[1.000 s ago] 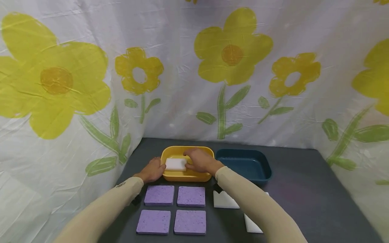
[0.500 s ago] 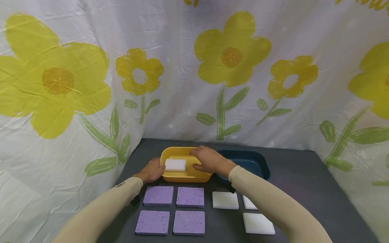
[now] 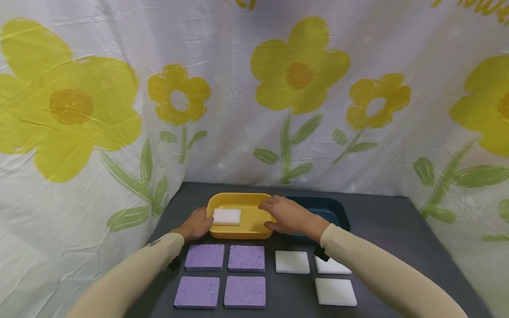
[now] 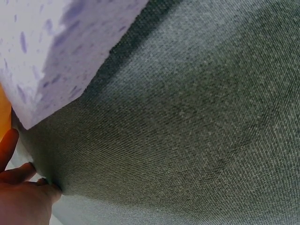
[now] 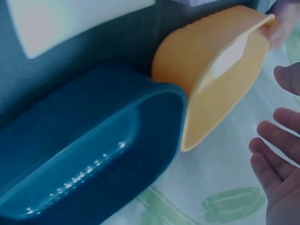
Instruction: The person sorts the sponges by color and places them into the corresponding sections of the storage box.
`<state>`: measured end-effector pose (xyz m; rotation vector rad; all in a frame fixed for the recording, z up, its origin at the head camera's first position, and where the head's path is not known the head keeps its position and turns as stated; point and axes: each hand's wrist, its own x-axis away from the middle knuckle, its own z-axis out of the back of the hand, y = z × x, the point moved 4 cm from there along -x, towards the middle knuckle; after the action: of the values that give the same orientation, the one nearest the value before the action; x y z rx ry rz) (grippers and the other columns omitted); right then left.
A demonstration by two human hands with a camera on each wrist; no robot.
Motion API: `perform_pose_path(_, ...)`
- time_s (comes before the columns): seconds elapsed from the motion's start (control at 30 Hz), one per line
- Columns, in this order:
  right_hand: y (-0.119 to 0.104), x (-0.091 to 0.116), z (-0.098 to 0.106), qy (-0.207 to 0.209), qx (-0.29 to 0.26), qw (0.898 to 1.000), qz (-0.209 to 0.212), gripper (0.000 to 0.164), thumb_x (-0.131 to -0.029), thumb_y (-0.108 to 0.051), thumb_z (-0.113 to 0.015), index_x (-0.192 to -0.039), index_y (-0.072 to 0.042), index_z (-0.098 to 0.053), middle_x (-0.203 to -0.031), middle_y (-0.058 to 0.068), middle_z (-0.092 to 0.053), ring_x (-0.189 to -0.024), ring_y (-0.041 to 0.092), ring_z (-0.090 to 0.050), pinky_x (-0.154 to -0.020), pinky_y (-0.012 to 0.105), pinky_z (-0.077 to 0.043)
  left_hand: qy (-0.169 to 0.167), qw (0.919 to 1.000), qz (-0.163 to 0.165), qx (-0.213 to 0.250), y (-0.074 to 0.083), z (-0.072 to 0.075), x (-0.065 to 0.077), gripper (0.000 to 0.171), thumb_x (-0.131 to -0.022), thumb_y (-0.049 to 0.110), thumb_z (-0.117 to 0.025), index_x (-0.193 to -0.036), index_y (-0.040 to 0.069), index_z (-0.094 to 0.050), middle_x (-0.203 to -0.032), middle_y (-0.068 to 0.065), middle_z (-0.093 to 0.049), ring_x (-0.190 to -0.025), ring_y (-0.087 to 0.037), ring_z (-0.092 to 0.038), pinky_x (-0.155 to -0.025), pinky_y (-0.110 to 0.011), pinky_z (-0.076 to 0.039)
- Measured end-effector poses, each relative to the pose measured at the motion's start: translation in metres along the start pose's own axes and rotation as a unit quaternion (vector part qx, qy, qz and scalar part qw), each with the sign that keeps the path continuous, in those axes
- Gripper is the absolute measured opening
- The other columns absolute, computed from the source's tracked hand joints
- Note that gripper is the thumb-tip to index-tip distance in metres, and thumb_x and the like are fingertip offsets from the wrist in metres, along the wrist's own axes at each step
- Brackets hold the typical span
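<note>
My left hand (image 3: 195, 224) grips the left end of a yellow plastic tray (image 3: 256, 214), its thumb over the rim. A white sponge (image 3: 226, 217) lies flat in the left part of that tray, near the thumb. My right hand (image 3: 287, 215), with nothing in it, hovers at the tray's right end. In the right wrist view the fingers (image 5: 268, 131) of that hand are spread and relaxed above the two trays. The left wrist view catches only part of the left hand (image 4: 23, 197), low at the edge, below a purple sponge (image 4: 56, 56).
A dark blue tray (image 3: 338, 211) stands right of the yellow one, partly behind the right hand. Several purple sponges (image 3: 244, 291) lie in two rows in front, with three white sponges (image 3: 336, 291) to their right. A flowered curtain (image 3: 234, 145) hangs behind the dark table (image 3: 381, 229).
My right hand has drawn back to the right, away from the white sponge in the yellow tray. The left hand has stayed on the tray's rim.
</note>
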<state>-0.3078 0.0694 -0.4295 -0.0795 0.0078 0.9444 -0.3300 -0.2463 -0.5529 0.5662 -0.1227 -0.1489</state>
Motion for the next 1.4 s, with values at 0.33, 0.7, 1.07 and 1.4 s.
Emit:
perform_pose_path(0.33,-0.001,0.037,0.004,0.024,-0.01,1.0,0.009,0.052,-0.102,-0.031,-0.079,-0.146,-0.007,-0.066,-0.146,0.01,-0.07,-0.134,0.029,-0.065,-0.112,0.046,-0.055,0.013,0.9999,-0.005,-0.003,-0.035,-0.018,-0.023,0.055,-0.107,0.032,-0.046,-0.135,-0.014,-0.058,-0.12,-0.021,-0.065,-0.112,-0.034,-0.058,-0.105,-0.059,-0.047)
perform_pose_path(0.7,-0.01,0.075,-0.008,0.042,-0.019,0.999,0.029,0.05,-0.1,-0.028,-0.08,-0.144,-0.008,-0.067,-0.141,0.006,-0.072,-0.13,0.025,-0.068,-0.108,0.044,-0.058,0.013,0.9999,-0.007,0.01,-0.041,-0.022,-0.027,0.05,-0.107,0.033,-0.046,-0.13,-0.009,-0.061,-0.118,-0.019,-0.065,-0.114,-0.035,-0.058,-0.105,-0.058,-0.045)
perform_pose_path(1.07,-0.023,0.103,-0.032,0.021,-0.038,0.999,0.031,0.044,-0.101,-0.027,-0.08,-0.14,-0.01,-0.07,-0.14,0.006,-0.072,-0.127,0.023,-0.069,-0.105,0.043,-0.059,-0.001,0.9998,-0.013,0.016,-0.013,-0.004,-0.009,0.043,-0.108,0.028,-0.046,-0.124,-0.008,-0.062,-0.111,-0.018,-0.063,-0.105,-0.034,-0.056,-0.097,-0.056,-0.046)
perform_pose_path(1.4,-0.022,0.115,-0.06,-0.005,-0.054,0.999,-0.003,0.042,-0.1,-0.028,-0.079,-0.138,-0.011,-0.072,-0.139,0.003,-0.072,-0.127,0.022,-0.067,-0.107,0.045,-0.058,0.012,0.9995,-0.025,0.017,-0.028,-0.013,-0.02,0.046,-0.106,0.032,-0.048,-0.124,-0.007,-0.064,-0.116,-0.018,-0.066,-0.113,-0.037,-0.059,-0.104,-0.06,-0.045)
